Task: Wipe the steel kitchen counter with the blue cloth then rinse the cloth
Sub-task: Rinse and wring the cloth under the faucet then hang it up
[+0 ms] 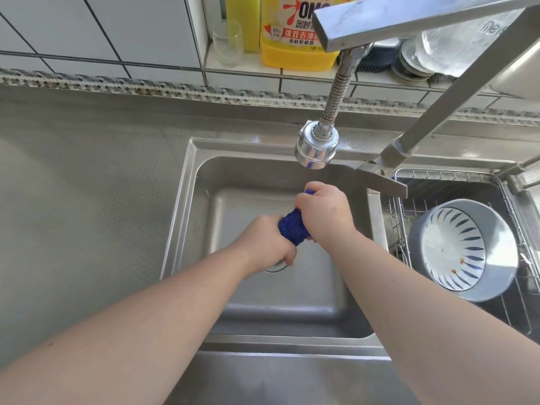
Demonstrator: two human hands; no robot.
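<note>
At the centre of the frame the blue cloth [293, 228] is seen rolled into a tight, nubbly cylinder, gripped at both ends above the steel sink [187, 200]. The left hand [267, 244] is closed around the lower end of the roll, and the right hand [324, 213] is clenched over the upper end, a small tip of blue showing above its knuckles. The sink basin is rectangular with rounded corners, its brushed metal dull and streaked; part of a round drain [276, 266] is visible just below the left hand. Above the hands, a shiny cylindrical spray head [315, 147] hangs from a ribbed, flexible metal hose, which is attached to a flat, square-sectioned faucet arm [409, 21] crossing the upper right of the frame. No water stream can be made out. To the left, the steel surface [73, 200] is matte and finely textured — bordered at the back by a strip of small hexagonal mosaic and white glazed tiles. On the tiled ledge at the top, a clear drinking glass [228, 43] stands just beside a yellow detergent bottle [295, 33]. At the right — in a wire rack [397, 217] — a grey bowl [464, 249] with a white, blue-petalled interior lies tilted.
</note>
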